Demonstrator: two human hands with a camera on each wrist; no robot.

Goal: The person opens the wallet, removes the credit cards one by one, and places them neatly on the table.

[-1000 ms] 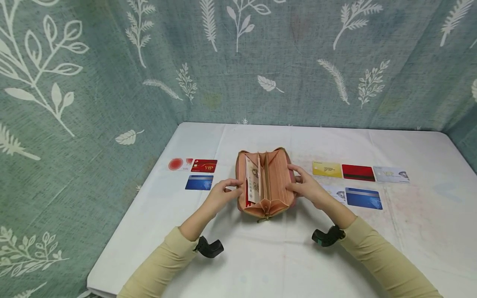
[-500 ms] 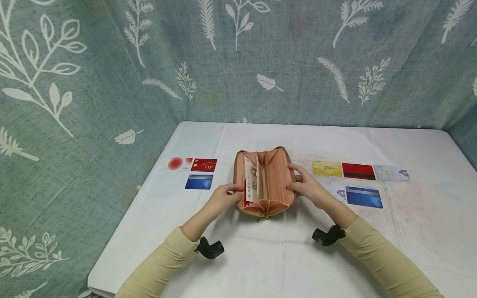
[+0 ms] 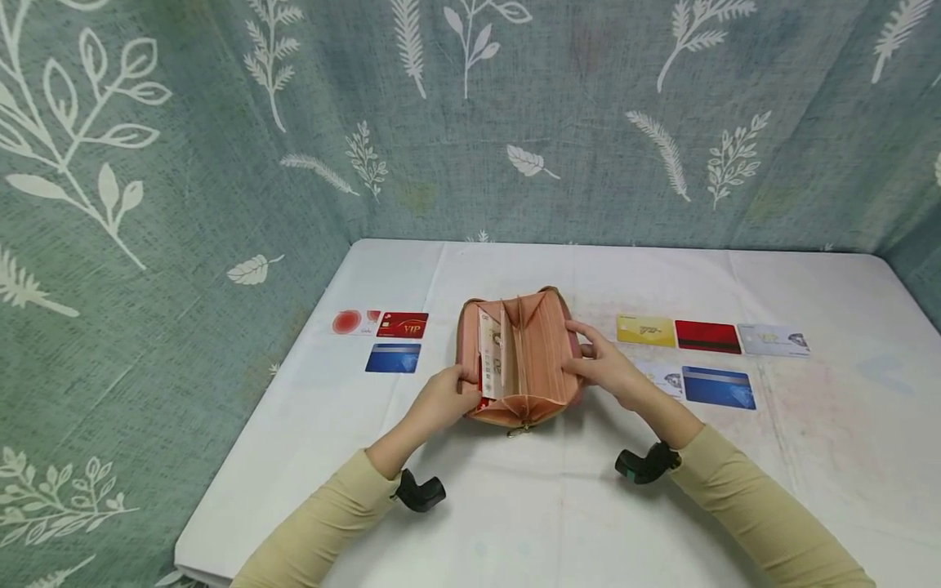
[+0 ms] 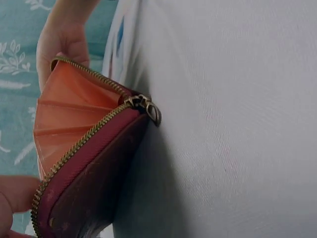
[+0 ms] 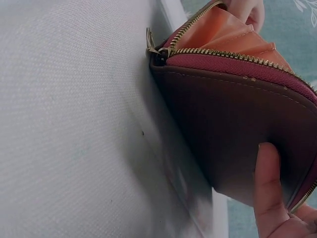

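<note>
An unzipped long wallet [image 3: 544,343] stands on the white table with its pleated peach inside facing up. Its dark outer cover [image 5: 223,119] and brass zipper [image 4: 84,141] show in the wrist views. My left hand [image 3: 444,398] pinches the near part of the wallet's left edge, thumb inside. On the opposite edge, my right hand [image 3: 606,371] holds the wallet between thumb and fingers. Banknotes [image 3: 488,355] stick up in the left compartment. Beside them, a sliver of something red [image 3: 481,402] shows by the left hand, mostly hidden.
On the left lie a white card with red circles [image 3: 353,322], a red VIP card [image 3: 403,325] and a blue card [image 3: 393,358]. To the right are a yellow card [image 3: 645,331], a red card [image 3: 708,336], two pale cards and a blue card [image 3: 718,387].
My left hand has slid down the wallet's left edge, and its fingers have closed more firmly there. The wallet's left side has shifted slightly left. The right hand has barely moved.
</note>
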